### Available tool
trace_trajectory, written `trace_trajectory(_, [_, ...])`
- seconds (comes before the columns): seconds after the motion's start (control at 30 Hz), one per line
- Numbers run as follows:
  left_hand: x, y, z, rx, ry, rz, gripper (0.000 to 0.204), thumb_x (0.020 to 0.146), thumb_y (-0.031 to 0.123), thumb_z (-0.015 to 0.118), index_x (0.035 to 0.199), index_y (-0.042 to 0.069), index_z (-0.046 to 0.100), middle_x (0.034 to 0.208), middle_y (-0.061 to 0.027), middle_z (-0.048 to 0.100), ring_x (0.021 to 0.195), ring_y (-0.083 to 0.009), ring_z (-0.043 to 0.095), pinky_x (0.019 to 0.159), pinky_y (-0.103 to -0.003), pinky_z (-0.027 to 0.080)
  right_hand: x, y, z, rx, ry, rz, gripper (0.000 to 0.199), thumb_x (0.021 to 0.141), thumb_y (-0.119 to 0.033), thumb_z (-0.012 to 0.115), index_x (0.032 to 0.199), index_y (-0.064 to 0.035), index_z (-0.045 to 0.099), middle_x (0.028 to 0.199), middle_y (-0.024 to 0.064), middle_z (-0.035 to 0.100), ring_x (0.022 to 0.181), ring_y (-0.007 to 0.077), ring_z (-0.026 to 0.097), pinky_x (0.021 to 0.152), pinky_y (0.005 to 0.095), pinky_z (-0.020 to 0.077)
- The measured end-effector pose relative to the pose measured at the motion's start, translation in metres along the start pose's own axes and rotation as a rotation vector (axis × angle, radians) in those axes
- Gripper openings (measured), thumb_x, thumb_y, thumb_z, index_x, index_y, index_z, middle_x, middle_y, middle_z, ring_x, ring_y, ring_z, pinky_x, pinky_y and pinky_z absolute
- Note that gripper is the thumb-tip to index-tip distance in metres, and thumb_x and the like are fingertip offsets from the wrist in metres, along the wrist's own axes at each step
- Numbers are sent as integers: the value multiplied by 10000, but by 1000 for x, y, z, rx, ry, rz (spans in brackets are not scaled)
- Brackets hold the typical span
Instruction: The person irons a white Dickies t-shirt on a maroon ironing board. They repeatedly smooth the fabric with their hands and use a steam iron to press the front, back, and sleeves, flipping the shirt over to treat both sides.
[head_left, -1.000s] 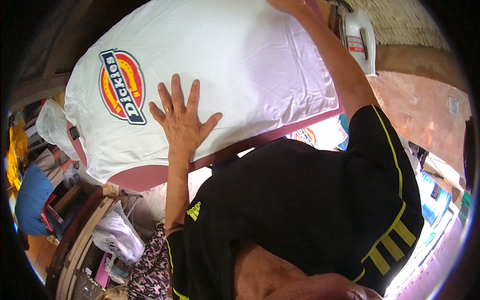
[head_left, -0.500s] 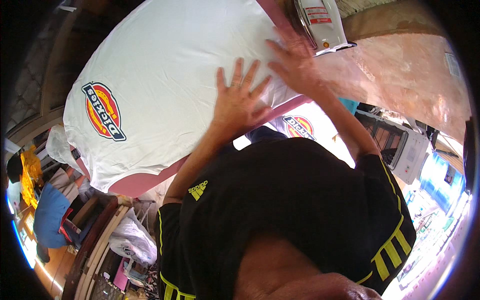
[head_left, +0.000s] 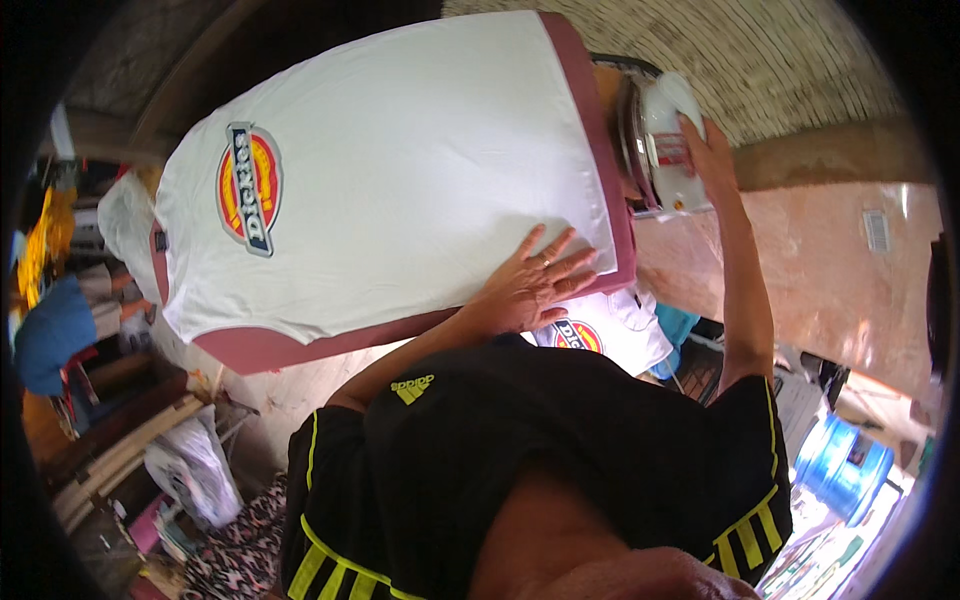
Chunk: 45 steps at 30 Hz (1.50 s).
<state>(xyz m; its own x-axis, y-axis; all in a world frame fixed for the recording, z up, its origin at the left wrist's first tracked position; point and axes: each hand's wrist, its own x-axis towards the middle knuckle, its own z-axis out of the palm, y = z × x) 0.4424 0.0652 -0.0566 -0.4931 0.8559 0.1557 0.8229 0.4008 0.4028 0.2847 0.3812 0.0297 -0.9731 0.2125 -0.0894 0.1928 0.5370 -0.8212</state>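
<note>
A white sleeveless shirt (head_left: 400,180) with a colourful printed logo lies spread over a maroon padded ironing board (head_left: 592,130). Near the board's front right corner, my left hand (head_left: 530,283) rests flat on the shirt with its fingers apart. Off the board's right end, a white iron (head_left: 662,185) stands upright on its heel, its metal soleplate facing the board. My right hand (head_left: 712,160) is closed around the iron's handle; part of its grip is hidden behind the handle.
A second white printed garment (head_left: 625,325) hangs below the board's front edge. Right of the iron is a pinkish-brown wooden panel (head_left: 800,250). A blue water jug (head_left: 845,468) stands at lower right, and a white plastic bag (head_left: 190,465) at lower left.
My right hand has left the shirt, moved right and taken hold of the iron. My left hand has slid toward the board's right front corner. The whole view has shifted.
</note>
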Motion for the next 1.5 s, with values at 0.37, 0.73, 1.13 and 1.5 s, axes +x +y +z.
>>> trace_trajectory(0.37, [-129,-21,-34,65,620,-308,195,786,142,709,975,97,701,933,-42,712,922,-253,681,854,-427,505,-74,-122,118,-483,-507,-884,314,937,-254,693,1109,-3,615,876,196,679,754,256,674,682,355,514])
trace_trajectory(0.73, [-188,6,-35,167,334,-1230,766,875,453,697,1521,175,394,1648,-198,150,1518,-468,55,1147,-700,69,-6,-221,291,-579,-425,-1092,442,952,-410,642,1170,-26,625,790,249,684,712,407,674,696,475,535])
trace_trajectory(1.13, [-191,4,-25,95,426,-1261,872,799,496,760,1526,183,394,1653,-204,150,1528,-449,46,1108,-735,21,-6,-236,293,-702,-753,-973,460,961,-416,630,1216,-33,632,876,240,703,774,386,681,747,434,545])
trace_trajectory(1.5, [-192,-5,-10,316,519,-1201,889,843,657,583,1521,111,404,1639,-227,191,1526,-439,87,1117,-700,22,40,-259,297,-518,-484,-970,456,963,-396,609,972,59,642,775,249,682,727,347,703,665,456,536])
